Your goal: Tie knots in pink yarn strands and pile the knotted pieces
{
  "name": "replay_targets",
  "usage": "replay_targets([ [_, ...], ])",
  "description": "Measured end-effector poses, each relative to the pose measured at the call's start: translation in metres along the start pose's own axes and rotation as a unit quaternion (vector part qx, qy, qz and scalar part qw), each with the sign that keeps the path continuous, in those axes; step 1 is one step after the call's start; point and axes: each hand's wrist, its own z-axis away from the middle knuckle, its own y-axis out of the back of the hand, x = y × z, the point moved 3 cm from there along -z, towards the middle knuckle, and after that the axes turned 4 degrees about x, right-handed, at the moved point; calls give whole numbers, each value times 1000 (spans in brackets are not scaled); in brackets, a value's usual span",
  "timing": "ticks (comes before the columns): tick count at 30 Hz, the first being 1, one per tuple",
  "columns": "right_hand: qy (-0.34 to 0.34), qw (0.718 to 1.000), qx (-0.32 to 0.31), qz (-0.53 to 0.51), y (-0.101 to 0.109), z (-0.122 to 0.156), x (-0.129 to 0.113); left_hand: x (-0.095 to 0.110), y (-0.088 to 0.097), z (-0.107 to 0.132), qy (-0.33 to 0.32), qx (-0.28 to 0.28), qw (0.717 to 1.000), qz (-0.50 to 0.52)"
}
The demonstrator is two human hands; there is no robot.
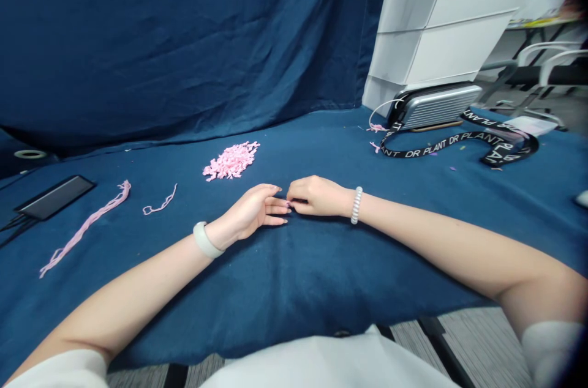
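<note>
My left hand [257, 210] is held palm up over the blue cloth, its fingers stretched out toward the right. My right hand [316, 195] meets those fingertips, its thumb and index finger pinched together. A tiny bit of pink yarn [288, 204] shows at the pinch, against the left fingertips; most of it is hidden. Beyond the left hand lies a pile of short pink yarn pieces [232, 161]. To the left are a single loose strand of pink yarn [160, 201] and a long bundle of pink yarn strands [89, 223].
A black power bank [57, 197] with cables lies at the far left, near a roll of tape [30, 154]. At the right, a black lettered lanyard [427, 148] curls before a silver ridged case [436, 108]. A white panelled box [422, 21] stands behind it.
</note>
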Motion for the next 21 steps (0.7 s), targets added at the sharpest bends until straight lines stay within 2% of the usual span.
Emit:
replay_targets([
  [6,21,997,-71,30,-1,-4,-11,2,0,1,-1,-32,998,-47],
  [11,-1,997,-83,10,0,-3,-13,4,0,1,8,-47,997,-58],
  [17,-9,998,-53,-40,2,-1,-10,7,2,0,40,-29,998,-25],
  [21,-22,996,21,-81,1,1,-4,4,6,-4,23,-17,1000,-3],
])
